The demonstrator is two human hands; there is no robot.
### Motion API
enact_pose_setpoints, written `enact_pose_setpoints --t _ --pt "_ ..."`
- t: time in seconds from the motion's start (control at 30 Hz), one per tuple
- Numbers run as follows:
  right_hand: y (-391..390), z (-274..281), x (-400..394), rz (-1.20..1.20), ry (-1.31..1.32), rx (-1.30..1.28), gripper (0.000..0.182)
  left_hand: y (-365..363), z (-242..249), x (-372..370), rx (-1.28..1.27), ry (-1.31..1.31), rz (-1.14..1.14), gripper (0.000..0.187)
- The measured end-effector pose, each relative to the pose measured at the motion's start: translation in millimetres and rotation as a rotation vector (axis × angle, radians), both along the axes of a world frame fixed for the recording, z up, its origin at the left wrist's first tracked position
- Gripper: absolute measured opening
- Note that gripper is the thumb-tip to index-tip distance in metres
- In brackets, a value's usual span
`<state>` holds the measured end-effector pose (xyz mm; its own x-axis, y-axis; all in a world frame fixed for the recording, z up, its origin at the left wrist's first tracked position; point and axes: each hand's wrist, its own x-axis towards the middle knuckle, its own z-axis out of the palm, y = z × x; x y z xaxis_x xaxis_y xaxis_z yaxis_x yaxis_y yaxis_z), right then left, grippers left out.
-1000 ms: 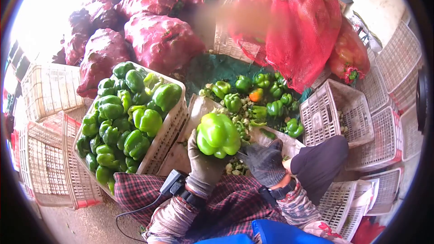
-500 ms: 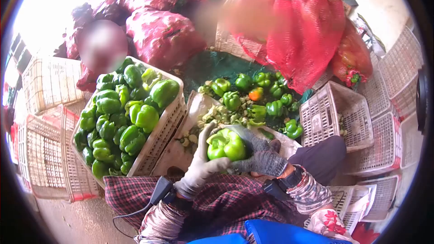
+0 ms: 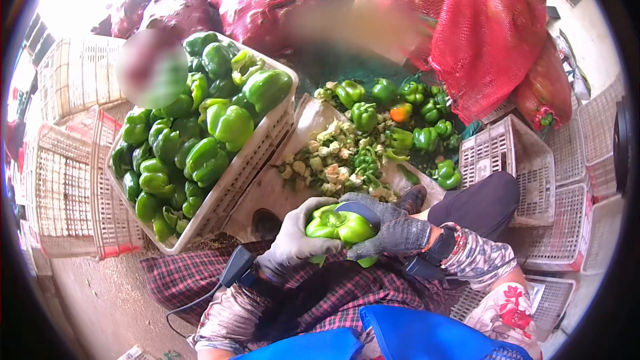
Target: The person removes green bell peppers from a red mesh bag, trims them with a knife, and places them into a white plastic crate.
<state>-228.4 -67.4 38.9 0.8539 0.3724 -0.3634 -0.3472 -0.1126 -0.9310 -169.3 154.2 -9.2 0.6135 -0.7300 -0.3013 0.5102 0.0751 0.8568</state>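
Observation:
A green bell pepper point(image 3: 341, 225) is held between my two gloved hands above my lap. My left hand point(image 3: 291, 239), in a grey glove, wraps its left side. Around its right side curls my right hand point(image 3: 393, 228), in a darker grey glove. A smooth dark strip point(image 3: 360, 211) lies along the right hand over the pepper's top; what it is I cannot make out. More green shows under the hands. Left of them, a plastic crate point(image 3: 257, 153) is heaped with green bell peppers point(image 3: 230, 125). Beyond the hands lies a pile of pale cut stem pieces point(image 3: 333, 153).
Loose green peppers point(image 3: 365, 117) and one orange-green pepper point(image 3: 401, 113) lie on dark green netting. A white crate point(image 3: 490, 160) stands at right, with stacked crates point(image 3: 557, 223) behind. Crates point(image 3: 63, 187) are also stacked at left. Red mesh sacks point(image 3: 490, 40) stand at the back.
The pepper has been turned in my hands, and the right hand now covers more of its top. My view has shifted, so the crate and sacks appear higher; more of the stem pile shows.

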Motion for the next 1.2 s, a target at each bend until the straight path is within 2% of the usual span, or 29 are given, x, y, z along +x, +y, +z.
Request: enact_pose_setpoints --t 0.07,0.1,0.2,0.23,0.33,0.37,0.43,0.47,0.5,0.6,0.63,0.67,0.73,0.8,0.83,0.87,0.9,0.93,1.0,1.07,1.1,1.13,1.2 --pt "2 0 -1 0.028 0.072 0.030 0.069 4 4 -2 -0.039 0.164 -0.013 0.076" --pt "2 0 -1 0.041 0.114 0.030 0.069 7 6 -1 -0.021 0.131 -0.044 0.072" --pt "-3 1 -2 -0.004 0.362 0.171 0.069 18 -15 -7 -0.291 0.428 -0.039 0.067" --pt "-6 2 -4 -0.032 0.465 0.241 0.069 19 -17 -9 -0.319 0.374 -0.018 0.066" --pt "-17 -20 -3 -0.070 0.525 0.241 0.069 15 -9 -15 -0.527 0.601 0.200 0.067" --pt "-3 -5 4 -0.094 0.371 0.559 0.059 14 -17 -16 -0.625 0.612 0.266 0.066" --pt "-31 -86 -15 -0.506 0.443 0.779 0.051 14 3 -13 -0.657 0.449 0.570 0.063" --pt "-17 -71 0 -0.593 0.263 0.854 0.052 20 7 -9 -0.662 0.375 0.673 0.061" --pt "-20 -78 30 -0.558 0.236 0.841 0.058 29 17 -7 -0.686 0.418 0.742 0.063" --pt "42 6 104 -0.416 -0.386 0.180 0.084 34 25 -16 -0.721 0.111 0.815 0.076" --pt "57 25 119 -0.386 -0.482 0.114 0.093 42 51 -22 -0.512 0.119 0.683 0.088" --pt "80 46 136 -0.315 -0.661 0.016 0.090 37 65 -36 -0.721 0.124 0.655 0.092" --pt "134 71 161 -0.109 -1.017 -0.115 0.084 35 72 -50 -0.605 -0.316 0.579 0.093" --pt "183 67 173 0.100 -1.198 -0.298 0.077 34 98 -45 -0.827 -0.413 0.665 0.096" --pt "217 36 171 0.226 -1.252 -0.457 0.072 35 108 -41 -0.943 -0.418 0.678 0.098" --pt "250 5 168 0.356 -1.314 -0.601 0.068 39 108 -40 -0.874 -0.418 0.708 0.097" --pt "268 -10 161 0.511 -1.213 -0.736 0.066 44 109 -39 -0.803 -0.417 0.735 0.097" --pt "285 -22 153 0.672 -1.113 -0.867 0.065 48 106 -35 -0.669 -0.520 0.748 0.097" --pt "308 -29 153 0.631 -0.995 -0.882 0.068 57 100 -27 -0.391 -0.721 0.775 0.097" --pt "298 -23 153 0.680 -1.028 -0.796 0.064 61 86 -27 -0.304 -0.629 0.777 0.099" --pt "287 -18 159 0.682 -1.049 -0.767 0.062 59 83 -27 -0.370 -0.426 0.799 0.098" --pt "278 -36 166 0.577 -1.104 -0.598 0.060 62 80 -22 -0.369 -0.486 0.822 0.099" --pt "253 -91 184 0.357 -1.194 -0.273 0.056 68 80 -18 -0.199 -0.637 0.856 0.102"
